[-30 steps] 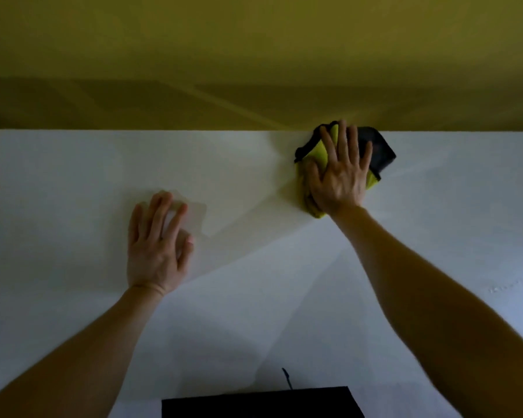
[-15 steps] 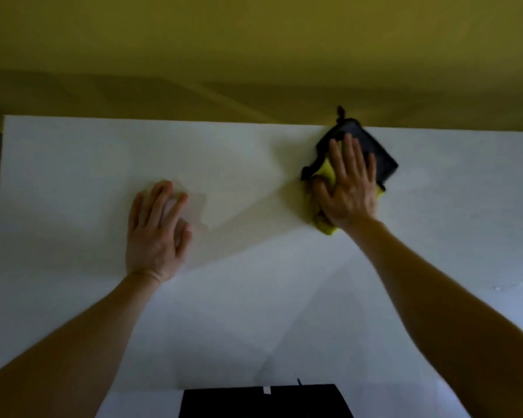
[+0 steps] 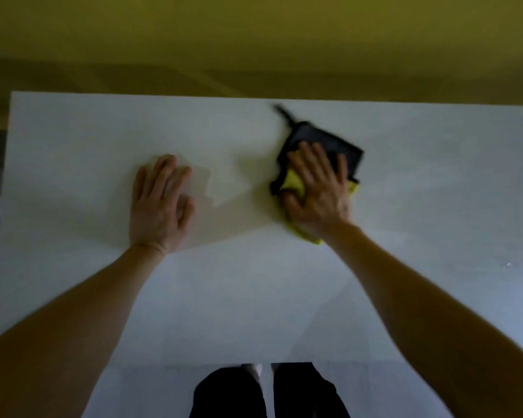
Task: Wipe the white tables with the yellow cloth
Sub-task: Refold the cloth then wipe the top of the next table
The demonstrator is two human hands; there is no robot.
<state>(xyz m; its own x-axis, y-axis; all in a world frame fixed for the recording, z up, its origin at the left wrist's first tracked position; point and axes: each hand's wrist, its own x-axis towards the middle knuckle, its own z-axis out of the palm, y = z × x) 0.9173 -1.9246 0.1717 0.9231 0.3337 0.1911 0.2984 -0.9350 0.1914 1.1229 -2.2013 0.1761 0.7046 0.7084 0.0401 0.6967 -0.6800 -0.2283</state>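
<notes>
A white table (image 3: 254,297) fills most of the head view. On its far middle lies a crumpled yellow cloth with a dark grey side (image 3: 323,143). My right hand (image 3: 317,191) presses flat on the cloth with fingers spread, and yellow fabric shows at the thumb and under the wrist. My left hand (image 3: 160,203) rests palm down on the bare tabletop to the left, fingers relaxed, holding nothing. A gap of tabletop separates the two hands.
The table's far edge (image 3: 194,96) runs just beyond the cloth, with a yellow-olive floor (image 3: 254,40) behind it. The left edge (image 3: 5,176) borders a grey floor. My dark trouser legs (image 3: 269,393) stand at the near edge.
My right hand has dragged the cloth back toward me, away from the far edge. The left hand has stayed planted in the same spot.
</notes>
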